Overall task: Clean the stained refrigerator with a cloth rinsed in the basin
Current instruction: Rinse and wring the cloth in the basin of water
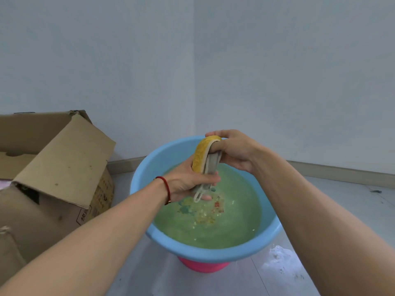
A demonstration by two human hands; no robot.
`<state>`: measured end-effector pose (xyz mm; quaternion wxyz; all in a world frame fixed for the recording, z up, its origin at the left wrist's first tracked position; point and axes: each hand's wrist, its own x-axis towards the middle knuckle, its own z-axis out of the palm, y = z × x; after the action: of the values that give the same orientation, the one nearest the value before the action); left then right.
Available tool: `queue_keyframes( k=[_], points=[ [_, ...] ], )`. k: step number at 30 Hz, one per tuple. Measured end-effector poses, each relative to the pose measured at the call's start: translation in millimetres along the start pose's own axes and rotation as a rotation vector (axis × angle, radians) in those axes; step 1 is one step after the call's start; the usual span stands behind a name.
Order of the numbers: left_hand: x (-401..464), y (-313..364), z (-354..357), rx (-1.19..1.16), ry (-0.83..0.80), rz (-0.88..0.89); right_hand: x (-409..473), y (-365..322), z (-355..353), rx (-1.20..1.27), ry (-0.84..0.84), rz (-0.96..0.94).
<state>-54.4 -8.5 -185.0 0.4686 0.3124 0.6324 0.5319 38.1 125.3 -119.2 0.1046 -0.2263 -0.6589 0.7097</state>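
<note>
Yellow and grey cloth [205,155] squeezed above blue basin [149,165], right hand [232,152] gripping top, left hand [188,182] clenched around lower part, cardboard box [53,167] beside.

The only print in view is on the cardboard box [53,189] at the left. Dark characters and a small framed mark sit on its front face near the lower corner, and more rows of print run down its side face. All of it is too small and blurred to read. No other lettering shows.
</note>
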Motion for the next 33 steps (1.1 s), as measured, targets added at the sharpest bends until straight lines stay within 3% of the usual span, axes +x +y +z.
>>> queue_keyframes(
  k=[4,8,11,14,16,19,21,23,26,29,31,33],
  points=[
    [10.1,2.5,2.7,0.245,0.259,0.167,-9.0,8.9,-31.9,0.192,-0.277,0.021],
    [13.5,15.0,-7.8,0.663,0.229,0.509,-11.0,46.5,-43.7,0.433,-0.234,0.154],
    [21.0,17.7,-10.9,1.067,0.264,0.817,-14.3,67.2,-15.3,0.411,-0.493,0.391],
    [26.6,9.0,-30.0,1.277,0.242,0.908,-19.7,59.1,-12.0,0.039,-0.515,0.35],
    [23.5,1.0,-36.3,1.477,0.239,0.841,-17.3,55.6,-12.6,-0.373,-0.406,0.208],
    [16.4,6.9,-14.7,1.661,0.177,0.369,-7.8,60.8,-7.6,-1.019,-0.264,-0.031],
    [15.7,9.5,-1.4,1.522,0.15,0.1,-5.9,63.2,-1.3,-1.214,-0.191,-0.12],
    [15.8,6.6,2.0,1.109,0.082,-0.104,-8.5,61.4,-2.7,-1.344,-0.146,-0.223],
    [9.6,6.6,-1.5,0.509,-0.127,-0.295,-10.9,64.8,-9.7,-1.479,-0.092,-0.434],
    [8.1,5.5,-3.7,0.215,-0.2,-0.395,-7.0,66.6,-10.2,-1.448,-0.087,-0.539],
    [7.6,3.1,-0.7,0.284,-0.148,-0.389,-5.3,63.0,-9.6,-1.384,-0.149,-0.398],
    [6.1,1.8,-0.4,0.659,-0.035,-0.27,-6.6,60.1,-16.4,-1.115,-0.19,-0.176]
  ],
)
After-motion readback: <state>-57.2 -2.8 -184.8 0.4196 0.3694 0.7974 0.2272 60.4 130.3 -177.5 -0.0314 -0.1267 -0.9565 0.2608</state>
